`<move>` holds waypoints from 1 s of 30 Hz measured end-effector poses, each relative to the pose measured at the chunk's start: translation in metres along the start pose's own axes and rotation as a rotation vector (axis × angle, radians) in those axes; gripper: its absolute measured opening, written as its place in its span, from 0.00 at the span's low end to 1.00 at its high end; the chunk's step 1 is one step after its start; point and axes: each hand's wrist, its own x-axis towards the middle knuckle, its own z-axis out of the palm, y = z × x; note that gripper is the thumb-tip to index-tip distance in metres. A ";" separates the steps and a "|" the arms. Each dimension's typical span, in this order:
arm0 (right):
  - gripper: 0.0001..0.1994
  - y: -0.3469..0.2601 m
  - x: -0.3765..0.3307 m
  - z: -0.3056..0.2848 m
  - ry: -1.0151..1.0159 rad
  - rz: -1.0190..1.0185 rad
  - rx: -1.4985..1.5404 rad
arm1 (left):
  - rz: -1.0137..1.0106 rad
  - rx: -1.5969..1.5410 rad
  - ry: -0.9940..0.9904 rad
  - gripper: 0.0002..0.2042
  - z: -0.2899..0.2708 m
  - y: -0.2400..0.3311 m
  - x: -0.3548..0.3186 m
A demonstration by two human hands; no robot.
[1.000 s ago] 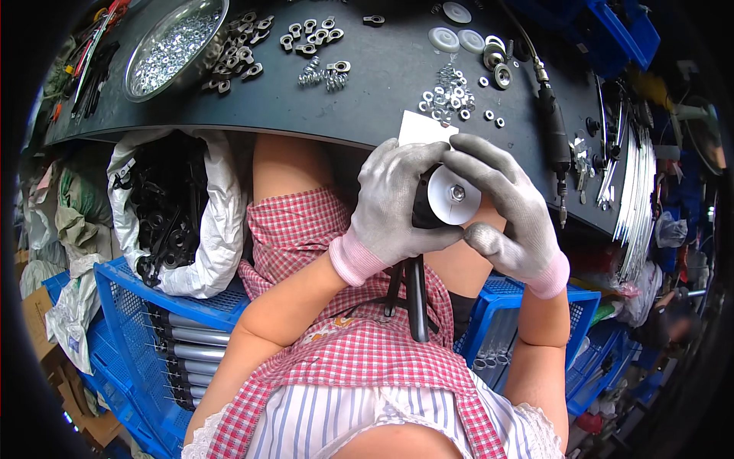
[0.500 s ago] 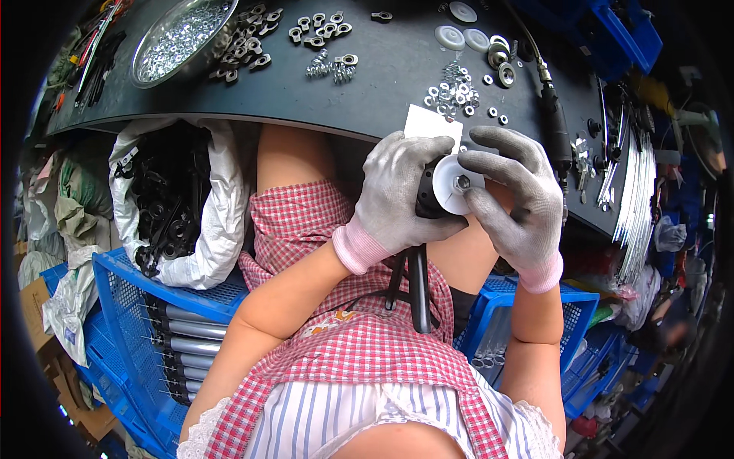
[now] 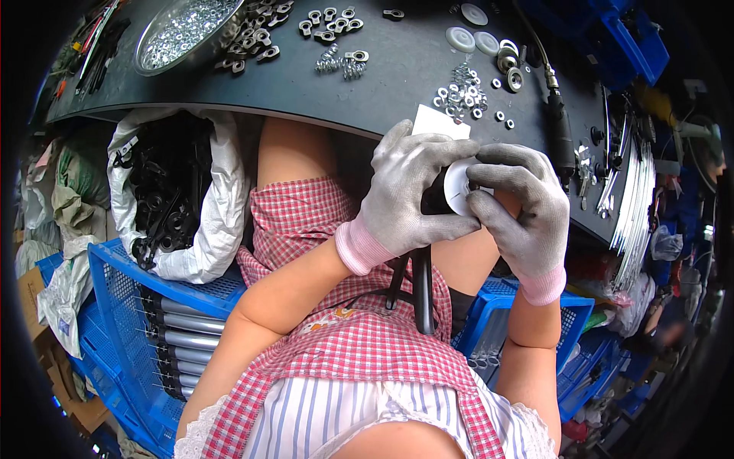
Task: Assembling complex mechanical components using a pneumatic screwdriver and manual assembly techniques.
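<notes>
Right fingertips cover the middle of the flat white disc point(image 3: 457, 187); whatever sits there is hidden. Black rounded part point(image 3: 434, 196) behind it mostly covered by the left hand point(image 3: 409, 187), which is curled around it, thumb near, fingers far. Right hand point(image 3: 527, 203) narrow, thumb and fingertips at the disc's face; can't tell if they pinch anything. Disc faces right, between both hands, above the lap. Black tube point(image 3: 422, 291) runs nearer below; join hidden.

Surface: dark grey tabletop point(image 3: 275, 88). Far left, shiny steel bowl point(image 3: 208, 50) of small metal pieces, cut off by the frame; right of it, ring-ended metal pieces point(image 3: 332, 23) and coiled springs point(image 3: 353, 70). Far right, translucent white discs point(image 3: 459, 39). Room: white sack point(image 3: 222, 229) of black parts at left, blue plastic crate point(image 3: 176, 287) nearer.

Edges: hands stay off the table's near edge, white card point(image 3: 440, 122) just beyond; black power tool point(image 3: 562, 141) bounds the right.
</notes>
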 end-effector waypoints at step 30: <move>0.32 0.035 -0.014 0.028 0.106 -0.015 0.455 | 0.011 0.147 0.054 0.48 0.011 -0.010 -0.014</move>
